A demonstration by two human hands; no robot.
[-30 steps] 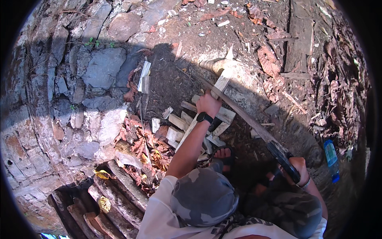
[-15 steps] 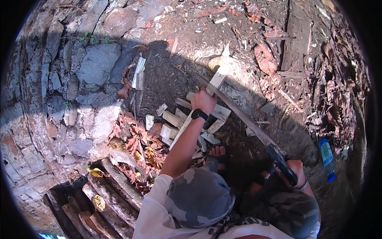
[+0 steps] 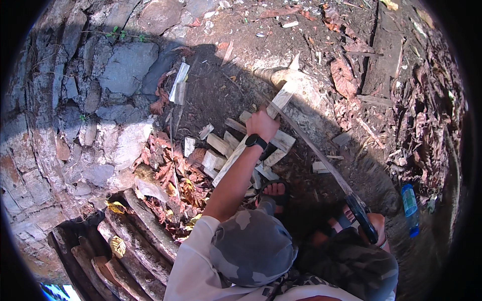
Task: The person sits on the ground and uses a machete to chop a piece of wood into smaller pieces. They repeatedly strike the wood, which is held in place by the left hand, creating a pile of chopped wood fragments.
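My left hand [image 3: 262,125], with a black watch at its wrist, is closed round a long pale wooden strip [image 3: 282,99]. The strip slants from near my left foot to a pale, log-like block [image 3: 298,85], where its far end seems to rest. In my right hand [image 3: 376,228] is the black handle of a handsaw, its fingers wrapped round it. The saw blade [image 3: 321,156] runs up and left, crossing the strip just beyond my left hand. Whether its teeth are in a cut is too small to tell. Several short wooden pieces [image 3: 219,144] lie beneath my left forearm.
A stone wall [image 3: 125,67] fills the left side. Roof-like curved pieces [image 3: 135,241] lie at lower left beside dry leaves [image 3: 165,173]. A plastic bottle [image 3: 409,205] with a blue cap lies at right. My sandalled left foot [image 3: 275,190] is beside the wood pile.
My right hand has drawn the saw back toward me, down and slightly right. My left hand still grips the wooden strip. The whole view has shifted slightly.
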